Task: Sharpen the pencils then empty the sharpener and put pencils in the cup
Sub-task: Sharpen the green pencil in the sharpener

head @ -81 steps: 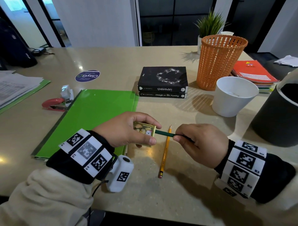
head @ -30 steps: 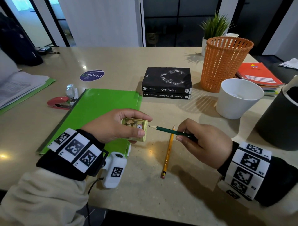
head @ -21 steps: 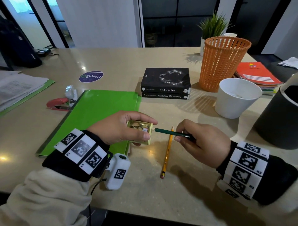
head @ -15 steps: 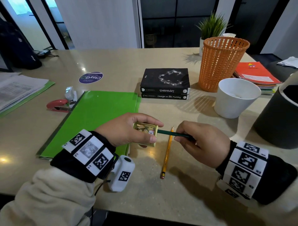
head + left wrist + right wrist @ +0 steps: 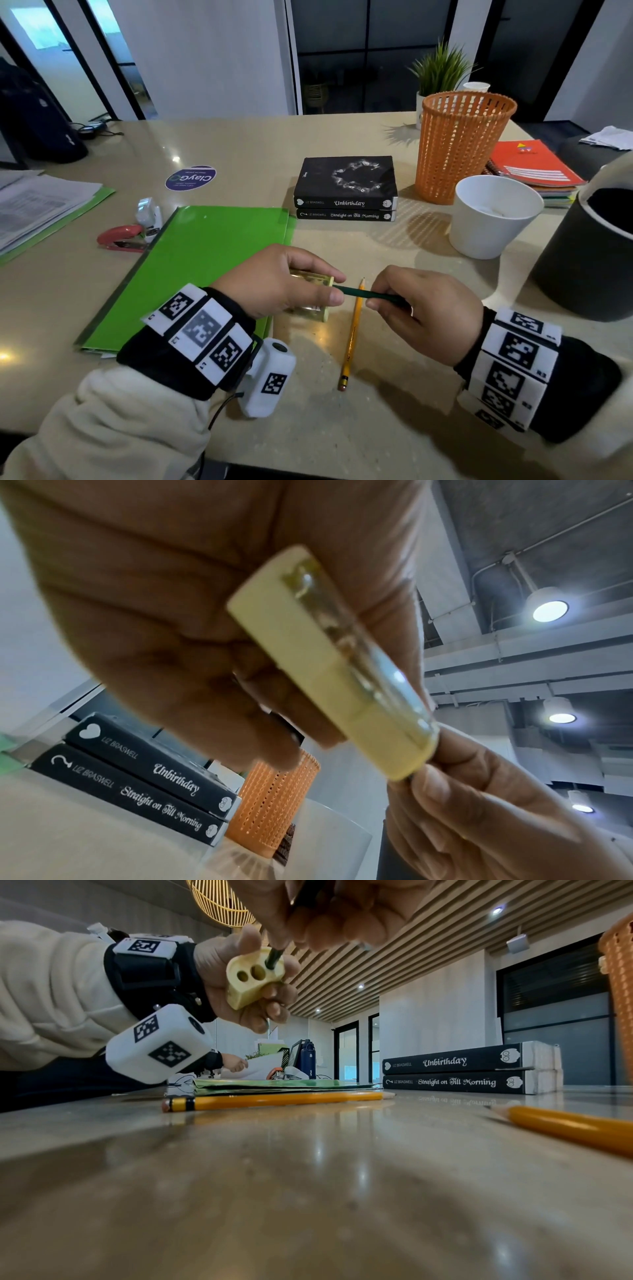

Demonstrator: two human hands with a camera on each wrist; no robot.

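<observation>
My left hand (image 5: pixel 330 287) grips a pale yellow sharpener (image 5: pixel 311 310) just above the table; its clear shavings chamber (image 5: pixel 356 653) shows in the left wrist view. My right hand (image 5: pixel 375 294) pinches a dark green pencil (image 5: pixel 356 292) whose tip sits inside one of the sharpener's three holes (image 5: pixel 274 961). A yellow pencil (image 5: pixel 352 332) lies on the table below both hands, tip pointing away from me. A second yellow pencil (image 5: pixel 568 1127) shows only in the right wrist view. The white cup (image 5: pixel 493 216) stands at the right.
A green folder (image 5: pixel 198 267) lies left of my hands, two stacked black books (image 5: pixel 346 192) behind them. An orange mesh basket (image 5: pixel 459 147) stands behind the cup, a dark round bin (image 5: pixel 589 253) at the far right. A red stapler (image 5: pixel 120 236) and papers lie at the left.
One second ago the green pencil was out of the sharpener with its tip bare. Since then my hands have come together and the tip has gone back into the hole.
</observation>
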